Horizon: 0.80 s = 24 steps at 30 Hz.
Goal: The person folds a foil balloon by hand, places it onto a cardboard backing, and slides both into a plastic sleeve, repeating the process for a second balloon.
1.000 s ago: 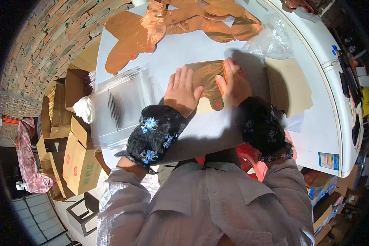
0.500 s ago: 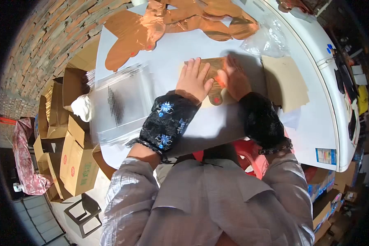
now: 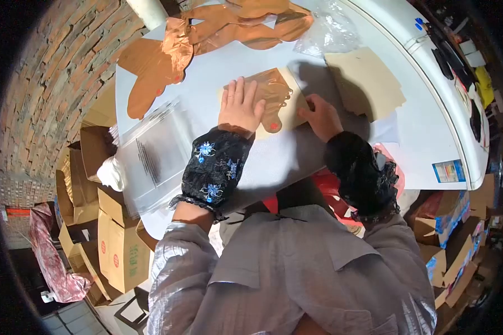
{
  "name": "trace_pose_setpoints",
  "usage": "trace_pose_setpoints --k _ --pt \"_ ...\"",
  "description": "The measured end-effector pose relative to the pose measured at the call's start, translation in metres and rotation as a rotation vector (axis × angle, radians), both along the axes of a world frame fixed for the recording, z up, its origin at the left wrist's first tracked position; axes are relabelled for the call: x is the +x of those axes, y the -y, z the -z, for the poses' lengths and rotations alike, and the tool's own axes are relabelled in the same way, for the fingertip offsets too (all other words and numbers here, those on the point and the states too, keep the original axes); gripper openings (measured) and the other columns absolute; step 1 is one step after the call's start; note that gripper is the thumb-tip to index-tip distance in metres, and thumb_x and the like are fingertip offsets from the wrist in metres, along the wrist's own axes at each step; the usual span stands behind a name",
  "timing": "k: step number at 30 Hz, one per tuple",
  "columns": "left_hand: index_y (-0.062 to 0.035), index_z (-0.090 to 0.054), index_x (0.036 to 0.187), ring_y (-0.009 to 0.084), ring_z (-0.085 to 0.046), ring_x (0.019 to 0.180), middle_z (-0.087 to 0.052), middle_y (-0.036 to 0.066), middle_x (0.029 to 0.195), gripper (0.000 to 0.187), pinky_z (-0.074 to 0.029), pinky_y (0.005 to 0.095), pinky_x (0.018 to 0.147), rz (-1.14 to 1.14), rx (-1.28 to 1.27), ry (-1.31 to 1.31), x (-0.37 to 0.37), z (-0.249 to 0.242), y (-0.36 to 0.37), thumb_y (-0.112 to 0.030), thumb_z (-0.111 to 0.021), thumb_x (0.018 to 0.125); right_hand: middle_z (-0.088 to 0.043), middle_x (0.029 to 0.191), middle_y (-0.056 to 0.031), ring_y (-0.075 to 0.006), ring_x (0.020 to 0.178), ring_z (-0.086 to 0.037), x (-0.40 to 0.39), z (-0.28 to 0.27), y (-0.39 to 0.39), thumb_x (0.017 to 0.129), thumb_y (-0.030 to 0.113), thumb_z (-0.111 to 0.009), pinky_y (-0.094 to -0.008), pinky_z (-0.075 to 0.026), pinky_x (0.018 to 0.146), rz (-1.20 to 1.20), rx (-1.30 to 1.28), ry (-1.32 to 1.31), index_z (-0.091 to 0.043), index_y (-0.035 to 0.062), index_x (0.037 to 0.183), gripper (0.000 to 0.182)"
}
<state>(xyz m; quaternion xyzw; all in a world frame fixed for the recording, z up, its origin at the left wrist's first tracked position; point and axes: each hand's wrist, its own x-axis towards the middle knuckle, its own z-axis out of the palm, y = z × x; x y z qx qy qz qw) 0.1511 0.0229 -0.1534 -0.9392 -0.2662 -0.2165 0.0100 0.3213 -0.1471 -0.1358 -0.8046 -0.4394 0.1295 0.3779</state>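
A piece of copper-coloured film (image 3: 272, 92) with a rounded tab and a red dot lies on a beige card (image 3: 292, 114) on the white table. My left hand (image 3: 240, 106) rests flat on the left part of the film, fingers stretched out. At the card's right edge is my right hand (image 3: 322, 116), its fingers bent and the thumb apart from the index finger. I see nothing between them, though the fingertips are partly hidden. Both forearms wear black lace sleeves with blue flowers on the left one.
More copper film (image 3: 156, 61) lies along the table's far side, beside crumpled clear plastic (image 3: 330, 28). Stacked clear bags (image 3: 156, 151) lie at left, beige cards (image 3: 366, 84) at right. Cardboard boxes (image 3: 120, 245) stand on the floor at left, near a brick wall (image 3: 56, 84).
My right hand has come off the film and drawn to the right of it, its fingers now bent. My left hand stays flat on the film. The whole view has turned slightly.
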Motion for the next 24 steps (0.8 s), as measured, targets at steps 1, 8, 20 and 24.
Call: trace_pose_setpoints --k 1,8,20,24 --pt "-0.0141 -0.036 0.149 0.0391 -0.028 0.142 -0.030 0.020 0.154 0.059 -0.021 0.0481 0.117 0.007 0.007 -0.006 0.000 0.001 -0.001 -0.044 -0.041 0.099 -0.060 0.081 -0.0122 -0.0253 0.072 -0.062 0.002 0.002 0.000 0.089 0.024 -0.064 -0.0361 -0.051 0.066 0.001 -0.004 -0.056 -0.055 -0.0008 0.112 0.035" --pt "-0.0131 -0.035 0.149 0.0414 -0.030 0.141 -0.032 0.023 0.152 0.059 -0.022 0.0495 0.116 0.035 0.018 0.002 -0.002 0.001 -0.002 -0.043 -0.043 0.098 -0.054 0.073 -0.0025 -0.0104 0.059 -0.054 -0.004 -0.034 0.055 0.092 0.021 -0.061 -0.0259 -0.044 0.049 -0.041 -0.096 -0.504 -0.051 0.0063 0.087 0.018" --pt "-0.0023 -0.047 0.130 0.0454 -0.033 0.137 -0.035 0.025 0.149 0.052 -0.028 0.0537 0.112 0.088 0.039 0.102 -0.002 -0.003 0.001 -0.040 -0.053 0.095 -0.062 0.080 0.0040 0.0002 0.053 -0.053 0.079 -0.123 0.176 0.096 0.018 -0.057 -0.0152 -0.045 0.048 0.057 -0.036 -0.680 -0.060 0.0068 0.105 0.015" --pt "-0.0021 -0.048 0.127 0.0449 -0.030 0.139 -0.031 0.025 0.151 0.050 -0.027 0.0538 0.113 0.075 0.021 0.085 -0.002 -0.005 0.002 -0.040 -0.055 0.094 -0.063 0.084 0.0067 0.0022 0.053 -0.051 0.119 -0.112 0.157 0.096 0.022 -0.060 -0.0113 -0.043 0.048 0.126 0.118 -0.710 -0.061 0.0104 0.107 0.016"
